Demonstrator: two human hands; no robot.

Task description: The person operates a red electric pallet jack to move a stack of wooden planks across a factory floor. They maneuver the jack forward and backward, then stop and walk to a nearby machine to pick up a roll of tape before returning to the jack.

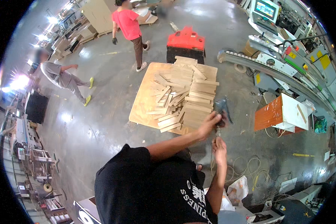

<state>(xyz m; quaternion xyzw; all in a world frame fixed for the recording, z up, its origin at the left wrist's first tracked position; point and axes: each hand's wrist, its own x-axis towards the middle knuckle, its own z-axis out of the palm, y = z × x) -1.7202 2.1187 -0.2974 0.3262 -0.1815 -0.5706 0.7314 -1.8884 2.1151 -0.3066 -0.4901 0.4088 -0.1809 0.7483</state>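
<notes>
My left hand (210, 122) is closed around a dark hand tool (221, 107), blurred, so its exact kind does not show. Just below it, my right hand (219, 146) is closed at the tool's lower end, where a thin pale air hose seems to meet it. The fingers partly hide that joint. Beyond my left hand, many light wooden strips (199, 106) lie on a wooden board (141, 106). Some are lined up in a row at the right, others are scattered loosely at the left.
A red pallet jack (186, 39) stands behind the board. Hose loops (246, 166) lie on the floor at my right, near a white and brown box-like stand (282, 114). Long machinery with a monitor (264, 10) fills the far right. Two people walk at the far left.
</notes>
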